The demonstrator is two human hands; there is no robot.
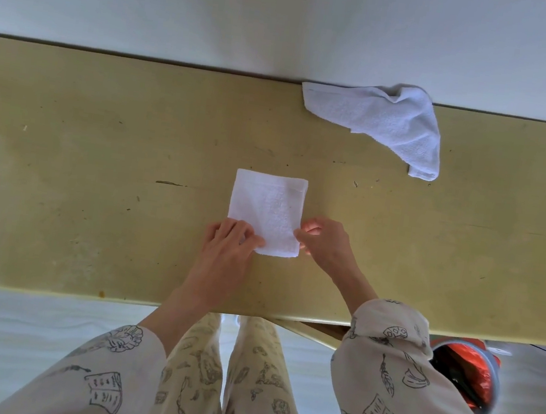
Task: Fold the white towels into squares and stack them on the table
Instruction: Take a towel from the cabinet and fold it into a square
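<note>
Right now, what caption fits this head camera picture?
Both hands, left hand and right hand, pinch a folded white towel on the yellow table; another towel waits crumpled.

Folded towel [266, 211] lies flat mid-table; crumpled towel [383, 122] at far edge.

A home, judging by worn table [61, 181] and pyjama sleeves [381, 375].

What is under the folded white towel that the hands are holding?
The folded towel lies flat on the yellow table, so the table is below it. The left hand and right hand pinch its near corners. Anything between its layers is covered.
</note>
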